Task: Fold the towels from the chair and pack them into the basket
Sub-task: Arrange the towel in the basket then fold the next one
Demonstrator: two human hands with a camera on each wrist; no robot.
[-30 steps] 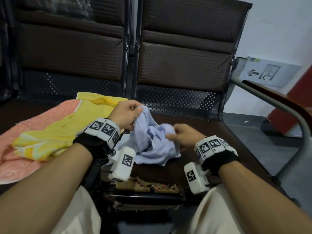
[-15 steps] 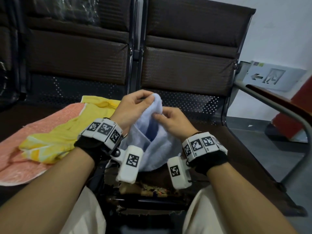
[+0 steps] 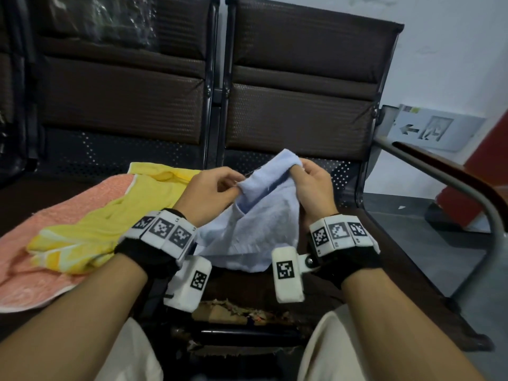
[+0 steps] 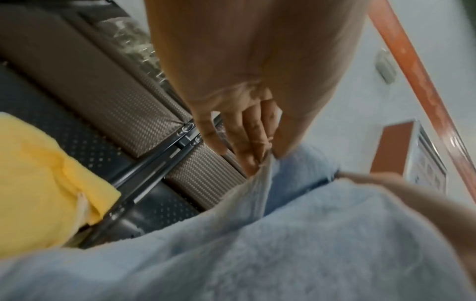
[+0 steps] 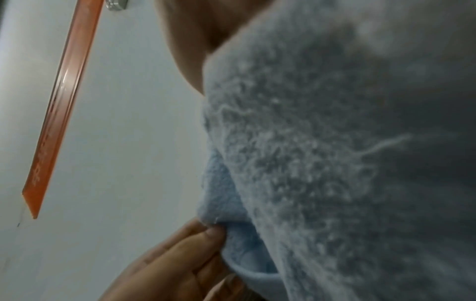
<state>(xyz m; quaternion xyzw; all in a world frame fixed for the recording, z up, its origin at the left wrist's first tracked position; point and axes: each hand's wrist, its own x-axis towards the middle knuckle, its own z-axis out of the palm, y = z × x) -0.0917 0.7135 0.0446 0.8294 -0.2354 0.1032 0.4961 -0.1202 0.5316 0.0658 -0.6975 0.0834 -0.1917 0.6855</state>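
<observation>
Light blue terry cloth towel (image 3: 261,215): soft, fuzzy nap, matt, loose fibres at the hem in the right wrist view. Yellow cloth towel (image 3: 110,224): smoother weave, matt. Salmon-pink terry towel (image 3: 41,273): looped, rough pile. Dark brown padded chair backrest (image 3: 302,111): leather-like, woven-pattern texture, slight sheen. Black perforated metal seat panel (image 3: 115,158): matt. Grey metal armrest tube (image 3: 450,182): smooth, dull. White plastic wrist-mounted marker blocks (image 3: 286,273): smooth, matt. Torn front edge of the seat cushion (image 3: 236,314): frayed, rough.
</observation>
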